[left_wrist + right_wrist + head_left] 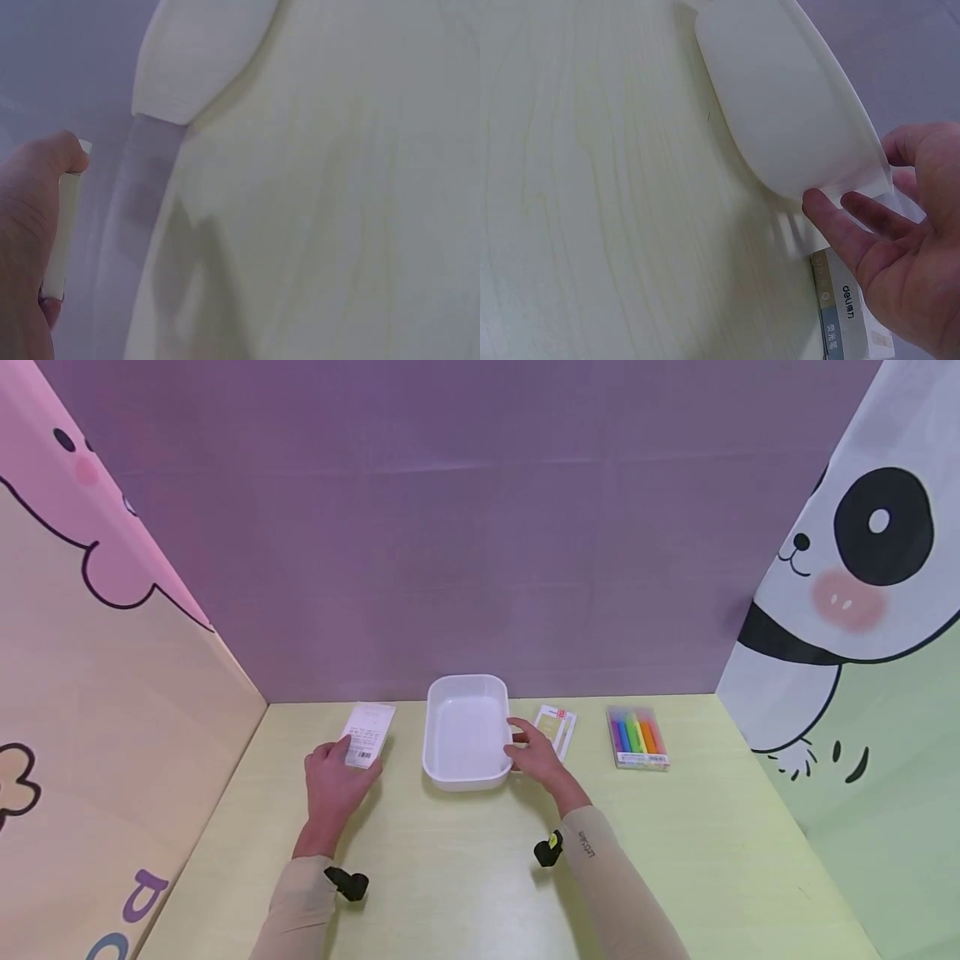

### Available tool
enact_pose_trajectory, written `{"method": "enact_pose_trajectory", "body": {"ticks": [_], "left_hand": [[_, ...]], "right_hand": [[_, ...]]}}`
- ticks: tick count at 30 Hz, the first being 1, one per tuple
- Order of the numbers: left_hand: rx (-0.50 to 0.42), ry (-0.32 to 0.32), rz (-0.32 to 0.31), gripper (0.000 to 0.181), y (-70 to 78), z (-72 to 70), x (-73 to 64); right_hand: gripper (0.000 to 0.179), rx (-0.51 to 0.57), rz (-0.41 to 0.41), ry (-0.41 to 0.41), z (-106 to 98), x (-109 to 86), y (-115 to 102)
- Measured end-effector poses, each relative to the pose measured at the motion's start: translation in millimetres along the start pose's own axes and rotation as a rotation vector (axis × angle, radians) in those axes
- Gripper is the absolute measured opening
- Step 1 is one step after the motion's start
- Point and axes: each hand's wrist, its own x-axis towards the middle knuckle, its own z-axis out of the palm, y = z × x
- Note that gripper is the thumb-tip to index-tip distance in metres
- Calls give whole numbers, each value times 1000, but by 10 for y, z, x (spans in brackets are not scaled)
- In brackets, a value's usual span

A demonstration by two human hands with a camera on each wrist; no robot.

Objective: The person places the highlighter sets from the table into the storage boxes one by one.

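My left hand [335,781] holds a flat white box [369,735] with small print and a barcode, near the left side of the table. In the left wrist view, the thumb lies along the edge of that box [66,225]. A white plastic tray [468,781] with rounded corners stands at the back middle, its inside bare. At its right side my right hand [538,756] grips the rim; in the right wrist view, fingertips [817,202] touch the tray's outer wall [780,97].
Partly behind the right hand lies a white and yellow highlighter box [564,735], its printed edge [844,300] showing in the right wrist view. Farther right is a clear pack of several coloured highlighters [637,739]. A purple backdrop [480,568] rises along the table's back edge.
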Motion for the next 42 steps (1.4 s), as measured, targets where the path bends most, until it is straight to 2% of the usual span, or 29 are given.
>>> {"method": "enact_pose_trajectory", "body": {"ticks": [6, 7, 13, 14, 21, 25, 31, 42], "left_hand": [[-11, 31, 46, 72, 165, -37, 45], [-18, 31, 47, 73, 201, -45, 49], [-35, 17, 54, 74, 451, -103, 76], [-38, 17, 60, 74, 489, -107, 80], [-71, 3, 97, 74, 705, -114, 82], [-78, -5, 115, 73, 787, -86, 80], [-99, -31, 92, 76, 909, -19, 75], [-157, -19, 87, 76, 1081, 182, 89]], "right_hand": [[55, -19, -4, 2, 0, 1, 13], [54, -23, -4, 1, 0, -45, -49], [54, -10, 0, 0, 3, -33, -44], [54, -6, -1, 0, 3, 9, 12], [55, 3, -4, -4, 2, 0, 0], [55, 1, 3, -6, -4, 9, 20], [55, -9, -4, -3, -12, 3, 10], [55, 10, -4, -12, -6, 8, 8]]}}
